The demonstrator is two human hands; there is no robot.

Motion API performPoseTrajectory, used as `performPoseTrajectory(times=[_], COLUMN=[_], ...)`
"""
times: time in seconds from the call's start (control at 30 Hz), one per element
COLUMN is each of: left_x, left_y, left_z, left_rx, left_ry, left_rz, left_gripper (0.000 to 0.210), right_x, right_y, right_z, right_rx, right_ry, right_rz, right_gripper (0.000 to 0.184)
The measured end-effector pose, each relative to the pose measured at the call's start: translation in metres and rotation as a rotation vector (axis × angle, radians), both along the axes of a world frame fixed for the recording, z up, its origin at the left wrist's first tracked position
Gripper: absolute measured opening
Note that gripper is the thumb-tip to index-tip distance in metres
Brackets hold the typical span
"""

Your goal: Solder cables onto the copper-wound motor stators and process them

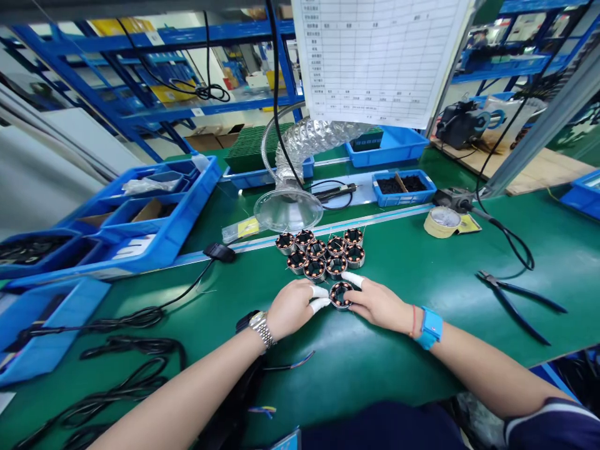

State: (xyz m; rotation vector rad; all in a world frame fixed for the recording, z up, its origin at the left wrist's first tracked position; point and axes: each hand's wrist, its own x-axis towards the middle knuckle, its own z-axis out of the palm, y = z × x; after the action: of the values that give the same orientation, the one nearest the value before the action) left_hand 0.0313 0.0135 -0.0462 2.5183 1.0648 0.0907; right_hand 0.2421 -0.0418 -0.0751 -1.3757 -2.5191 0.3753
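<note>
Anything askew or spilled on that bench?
Nothing looks spilled or damaged. Black cables sprawl loosely at the left, untidy against the closely grouped wound rings; pliers lie handles spread at the right.

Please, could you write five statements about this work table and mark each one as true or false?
1. The right hand touches the nearest wound ring. True.
2. The metal watch is on the right wrist. False: it is on the left wrist.
3. The other wound rings form a cluster beyond the hands. True.
4. The pliers lie to the left of both hands. False: they lie to the right.
5. The left hand has no finger covers. False: two of its fingertips are covered in white.
</note>
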Motion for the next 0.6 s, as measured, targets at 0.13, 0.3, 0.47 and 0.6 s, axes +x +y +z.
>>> performPoseTrajectory(times=[0.13,0.3,0.47,0.6], left_x=[0.026,0.056,0.071,0.066], left_y=[-0.007,-0.017,-0.013,-0.009], left_z=[-0.006,-0.006,-0.003,0.001], left_rx=[-0.298,-0.555,-0.518,-0.420], left_ry=[-0.242,-0.320,-0.298,-0.223], left_rz=[0.094,0.115,0.097,0.048], left_gripper=[0.019,0.020,0.022,0.023], right_x=[0.009,0.015,0.014,0.012], right_y=[-0.040,-0.074,-0.072,-0.072], right_z=[-0.004,-0.018,-0.029,-0.028], right_rx=[0.046,-0.023,-0.068,-0.067], right_ry=[0.132,0.411,0.468,0.457], right_rz=[-0.114,-0.352,-0.316,-0.354], right_gripper=[0.022,0.057,0.057,0.057])
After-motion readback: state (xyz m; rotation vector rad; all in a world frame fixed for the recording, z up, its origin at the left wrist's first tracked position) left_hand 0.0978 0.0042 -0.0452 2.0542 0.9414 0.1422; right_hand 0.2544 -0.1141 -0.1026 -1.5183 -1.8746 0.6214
